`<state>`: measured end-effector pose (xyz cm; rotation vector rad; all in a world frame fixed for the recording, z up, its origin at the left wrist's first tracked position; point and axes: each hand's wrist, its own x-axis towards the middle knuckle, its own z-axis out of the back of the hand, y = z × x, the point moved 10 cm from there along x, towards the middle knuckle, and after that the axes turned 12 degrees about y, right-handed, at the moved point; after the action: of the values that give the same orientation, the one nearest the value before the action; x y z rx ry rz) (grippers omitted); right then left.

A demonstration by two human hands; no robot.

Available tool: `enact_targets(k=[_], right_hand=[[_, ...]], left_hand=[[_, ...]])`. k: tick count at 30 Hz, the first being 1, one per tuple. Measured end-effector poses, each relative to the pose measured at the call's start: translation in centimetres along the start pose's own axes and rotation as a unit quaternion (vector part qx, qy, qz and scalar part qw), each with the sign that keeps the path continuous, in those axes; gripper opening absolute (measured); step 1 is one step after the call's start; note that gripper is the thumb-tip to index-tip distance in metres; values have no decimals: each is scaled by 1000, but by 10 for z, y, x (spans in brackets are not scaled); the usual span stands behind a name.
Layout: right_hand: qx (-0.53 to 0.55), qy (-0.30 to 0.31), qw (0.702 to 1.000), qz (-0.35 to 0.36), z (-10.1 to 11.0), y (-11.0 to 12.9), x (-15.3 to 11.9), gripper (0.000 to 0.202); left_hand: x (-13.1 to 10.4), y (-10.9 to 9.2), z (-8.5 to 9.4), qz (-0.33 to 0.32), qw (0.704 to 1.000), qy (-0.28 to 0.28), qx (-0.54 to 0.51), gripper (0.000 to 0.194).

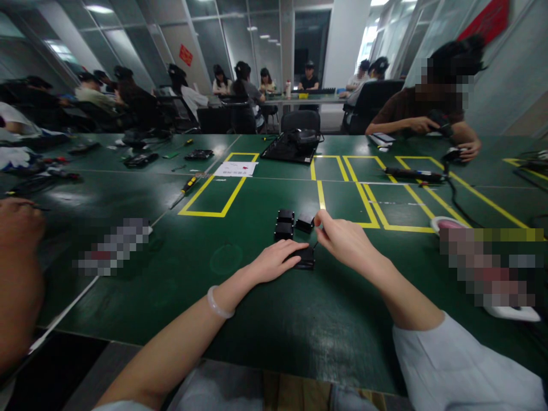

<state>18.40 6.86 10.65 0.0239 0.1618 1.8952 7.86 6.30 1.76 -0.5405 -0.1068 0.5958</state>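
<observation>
On the green table, a flat black device (305,260) lies under the fingers of my left hand (274,261), which are stretched out and rest on its top and left side. Just right of it, my right hand (340,235) is closed in a pinch, with a thin dark thing pointing down toward the device's right edge; what it is, I cannot make out. Behind the device stand small black blocks (284,224) in a column, and another black block (305,222) sits beside them, close to my right fingertips.
Yellow tape outlines (225,214) mark the green table (240,337). A screwdriver (184,191) and a white paper (236,169) lie left, a black tray (291,149) farther back, a black tool (415,174) right. Another person's arm (19,274) reaches in at left; a person (432,108) sits across.
</observation>
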Motion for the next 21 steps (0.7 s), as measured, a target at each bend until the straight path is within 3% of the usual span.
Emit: enact_targets(k=[21], right_hand=[[-6,3,1000,6,-2,0,0,22]], left_hand=[[0,2,-1,-2,1000,-2,2,41]])
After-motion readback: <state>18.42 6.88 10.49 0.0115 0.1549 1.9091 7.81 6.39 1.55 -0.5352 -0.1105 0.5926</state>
